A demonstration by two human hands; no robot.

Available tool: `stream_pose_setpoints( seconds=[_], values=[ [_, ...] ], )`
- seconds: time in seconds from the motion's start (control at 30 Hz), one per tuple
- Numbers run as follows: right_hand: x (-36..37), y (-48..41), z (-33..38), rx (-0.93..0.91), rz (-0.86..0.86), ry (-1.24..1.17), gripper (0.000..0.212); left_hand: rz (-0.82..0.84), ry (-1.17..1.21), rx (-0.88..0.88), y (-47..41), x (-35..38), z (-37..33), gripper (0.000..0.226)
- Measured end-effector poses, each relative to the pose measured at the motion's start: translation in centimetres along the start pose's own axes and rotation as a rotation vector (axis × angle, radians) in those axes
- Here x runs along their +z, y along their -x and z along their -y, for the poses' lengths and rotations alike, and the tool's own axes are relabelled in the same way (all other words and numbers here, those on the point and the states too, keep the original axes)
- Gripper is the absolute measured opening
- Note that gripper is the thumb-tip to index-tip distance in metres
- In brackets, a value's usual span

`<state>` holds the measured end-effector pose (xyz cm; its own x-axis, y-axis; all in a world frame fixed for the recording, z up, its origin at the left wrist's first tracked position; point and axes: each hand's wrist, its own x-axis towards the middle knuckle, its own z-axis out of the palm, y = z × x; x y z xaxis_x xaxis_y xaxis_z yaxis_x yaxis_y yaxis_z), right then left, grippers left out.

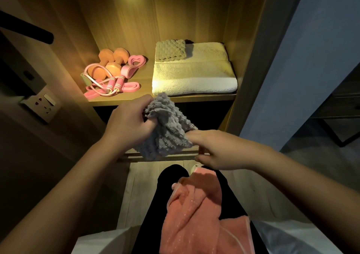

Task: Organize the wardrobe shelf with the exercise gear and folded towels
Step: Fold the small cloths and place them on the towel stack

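Gripping a crumpled grey towel (167,133) just in front of the lit wardrobe shelf (136,98), the person's left hand (128,121) has its fingers curled round the upper bunch. The right hand (212,150) pinches the lower right edge between fingertips and thumb. On the shelf's left, orange dumbbells (109,62) lie tangled with a pink jump rope (116,84) and pink resistance bands (134,64). On its right sits a folded white towel (194,78) with a small beige cloth (171,50) on its back left corner. A pink towel (194,214) drapes over the person's lap.
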<state>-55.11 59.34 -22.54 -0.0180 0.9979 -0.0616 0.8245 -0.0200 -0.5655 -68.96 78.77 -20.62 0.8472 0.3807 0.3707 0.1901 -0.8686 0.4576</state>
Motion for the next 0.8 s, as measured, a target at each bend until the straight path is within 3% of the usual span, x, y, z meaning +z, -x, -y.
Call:
stream_pose_setpoints(
  seconds=[0.13,0.23,0.3,0.33,0.47,0.53,0.7,0.8],
  values=[
    [-0.4,-0.4,-1.1,0.031,-0.138,-0.173,0.039,0.022,-0.162,0.053,-0.7,-0.1,0.4,0.015],
    [-0.4,-0.4,-2.2,0.055,-0.461,-0.474,0.049,0.07,-0.145,0.032,-0.9,-0.3,1.1,0.021],
    [0.3,-0.4,-2.8,0.139,-0.662,-0.648,0.064,0.043,0.029,-0.04,-0.9,-0.1,1.0,0.018],
    [1.1,-0.5,-2.9,0.196,-0.68,-0.717,0.074,0.004,0.138,-0.109,-1.0,0.2,0.8,0.016],
    [5.5,-2.1,-1.7,0.326,-0.435,-0.859,0.109,-0.164,0.463,-0.511,-2.0,2.3,0.4,0.017],
    [7.1,-3.8,-1.0,0.33,-0.581,-0.918,0.102,-0.227,0.532,-0.626,-2.3,3.0,0.0,0.018],
    [6.8,-6.8,0.8,0.365,-0.93,-1.147,0.049,-0.306,0.587,-0.717,-2.3,4.2,-1.1,0.02],
    [6.6,-7.7,0.8,0.378,-1.044,-1.097,0.044,-0.328,0.621,-0.707,-2.2,4.8,-1.4,0.016]
  ],
)
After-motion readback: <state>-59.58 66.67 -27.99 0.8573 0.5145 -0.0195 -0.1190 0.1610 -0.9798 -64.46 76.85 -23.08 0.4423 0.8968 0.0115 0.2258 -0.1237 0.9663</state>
